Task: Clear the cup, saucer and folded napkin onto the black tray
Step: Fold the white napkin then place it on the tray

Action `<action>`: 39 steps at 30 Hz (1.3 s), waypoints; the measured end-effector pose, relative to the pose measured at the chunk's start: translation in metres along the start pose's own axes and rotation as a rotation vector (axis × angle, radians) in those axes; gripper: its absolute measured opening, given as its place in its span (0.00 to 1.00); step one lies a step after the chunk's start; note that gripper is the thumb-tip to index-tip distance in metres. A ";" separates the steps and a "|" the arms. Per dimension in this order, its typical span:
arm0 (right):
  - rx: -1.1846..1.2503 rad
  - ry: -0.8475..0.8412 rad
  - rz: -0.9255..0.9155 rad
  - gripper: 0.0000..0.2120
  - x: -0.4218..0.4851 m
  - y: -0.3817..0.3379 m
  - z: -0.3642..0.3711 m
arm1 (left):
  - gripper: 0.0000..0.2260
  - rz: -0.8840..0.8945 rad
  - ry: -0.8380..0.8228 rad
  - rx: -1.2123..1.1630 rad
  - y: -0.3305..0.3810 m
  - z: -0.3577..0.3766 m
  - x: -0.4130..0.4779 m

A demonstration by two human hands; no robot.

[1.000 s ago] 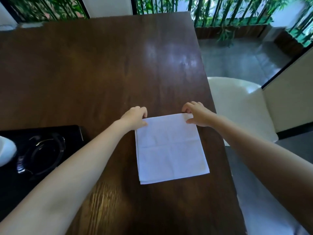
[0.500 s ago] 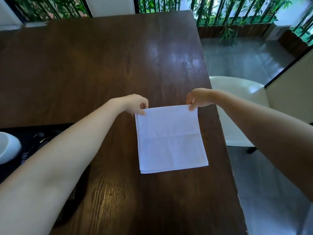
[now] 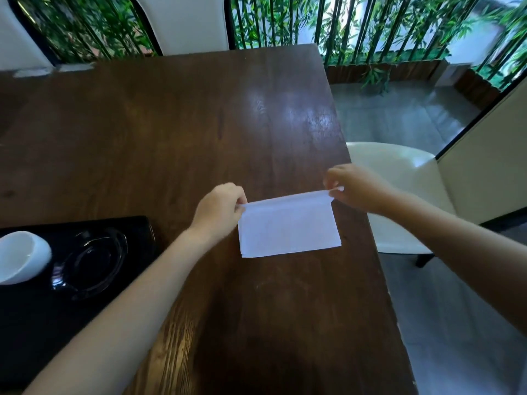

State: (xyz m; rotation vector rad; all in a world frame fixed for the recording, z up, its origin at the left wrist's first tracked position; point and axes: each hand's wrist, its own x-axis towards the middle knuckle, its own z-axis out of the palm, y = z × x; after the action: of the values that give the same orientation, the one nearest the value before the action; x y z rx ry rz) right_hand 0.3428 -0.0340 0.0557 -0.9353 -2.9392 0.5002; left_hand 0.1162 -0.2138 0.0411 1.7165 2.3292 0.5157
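Observation:
A white napkin (image 3: 289,228) lies near the right edge of the dark wooden table (image 3: 176,132). Its far edge is lifted off the wood and bent towards me. My left hand (image 3: 219,208) pinches the far left corner, and my right hand (image 3: 356,186) pinches the far right corner. The near edge still rests on the table. At the left, a black tray (image 3: 142,232) holds a white cup (image 3: 21,256) tipped on its side and a dark glass saucer (image 3: 91,259) beside it.
A cream chair (image 3: 399,178) stands close against the table's right edge. Another pale chair back (image 3: 188,21) is at the far end. Beyond it are bamboo plants and windows, with grey floor on the right.
Both hands have pinched the napkin's far corners and raised that edge, drawing it back towards me, so the napkin looks shorter. The view has tilted up, bringing the tray back into sight.

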 end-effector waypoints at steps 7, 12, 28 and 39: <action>-0.006 0.065 -0.053 0.02 -0.064 -0.001 0.071 | 0.05 -0.008 0.084 -0.039 0.001 0.058 -0.066; 0.009 0.046 -0.015 0.01 -0.083 -0.001 0.101 | 0.03 -0.071 0.090 -0.041 -0.003 0.080 -0.080; -0.085 -0.076 0.055 0.26 0.010 -0.088 0.142 | 0.20 -0.311 0.096 0.038 0.033 0.105 -0.005; -0.172 -0.001 0.039 0.27 -0.011 -0.040 0.152 | 0.25 -0.313 0.005 0.275 0.004 0.138 -0.026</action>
State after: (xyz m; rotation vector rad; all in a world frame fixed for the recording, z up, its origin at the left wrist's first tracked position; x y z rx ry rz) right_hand 0.3128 -0.1160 -0.0750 -1.0090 -3.0089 0.2516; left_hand 0.1779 -0.2157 -0.0848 1.4026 2.7067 0.1498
